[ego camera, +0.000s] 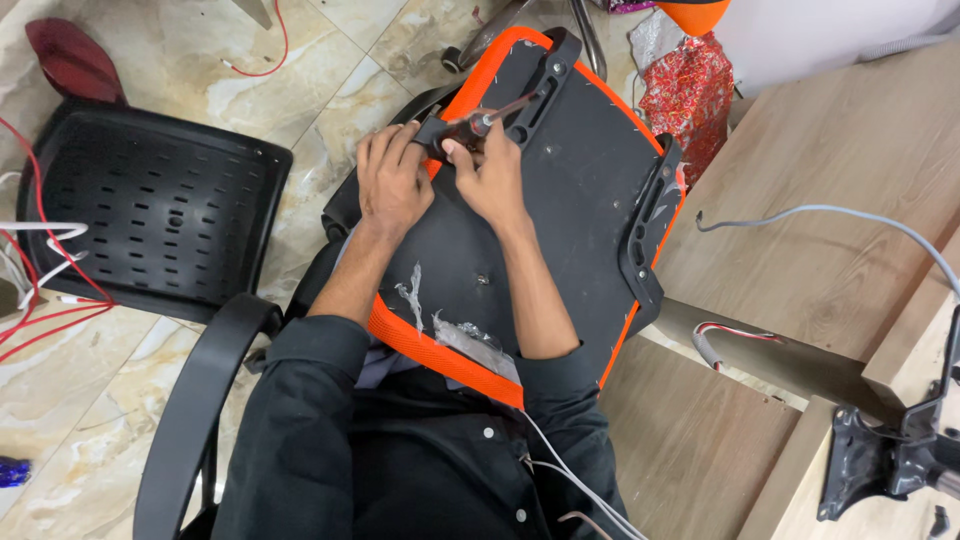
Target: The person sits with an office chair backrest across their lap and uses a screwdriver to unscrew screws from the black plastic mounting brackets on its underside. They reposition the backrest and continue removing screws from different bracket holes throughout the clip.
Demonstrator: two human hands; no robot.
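On the person's lap lies an upturned seat, black with an orange rim. At its ten o'clock corner the right hand is closed around a screwdriver, while the left hand curls its fingers onto a bracket. Best, I'd say, to keep the driver square and the bracket pinned.

workshop | chair seat dismantled | loose backrest | wooden panels
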